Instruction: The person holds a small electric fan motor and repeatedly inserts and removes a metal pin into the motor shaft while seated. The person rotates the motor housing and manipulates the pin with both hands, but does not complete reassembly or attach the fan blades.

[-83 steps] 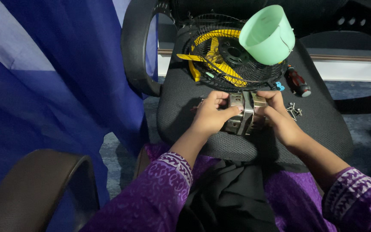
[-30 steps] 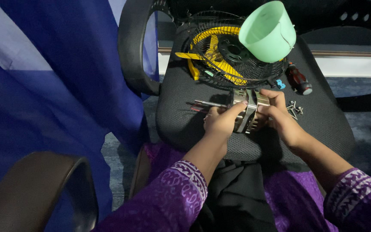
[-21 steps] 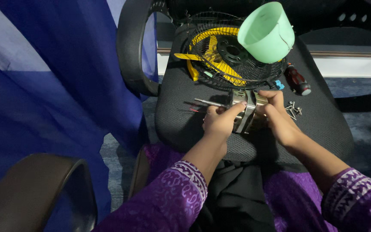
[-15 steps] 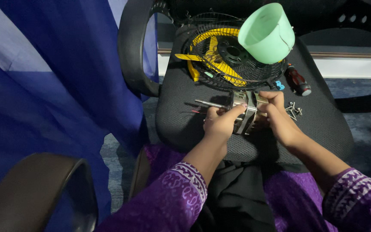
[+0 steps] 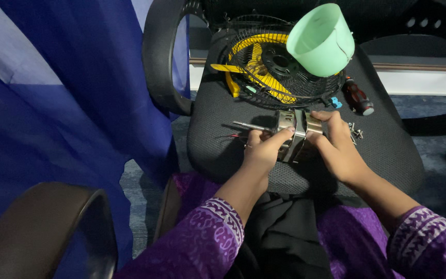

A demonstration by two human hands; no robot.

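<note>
Black mesh office-chair seat (image 5: 388, 155) serving as the work surface, beside a blue curtain (image 5: 52, 103): both hands grip a small silvery electric motor (image 5: 292, 132) (round, banded casing, thin shaft pointing left) resting near the seat's middle. Left hand (image 5: 264, 150) curls its fingers over the casing's shaft end; right hand (image 5: 336, 147) clasps the opposite end. Loose screws (image 5: 356, 132) lie just beside the right hand. Farther back sit a red-handled screwdriver (image 5: 358, 97), a black wire fan guard (image 5: 274, 64) holding yellow blades, and a tilted pale-green plastic cup (image 5: 320, 39).
</note>
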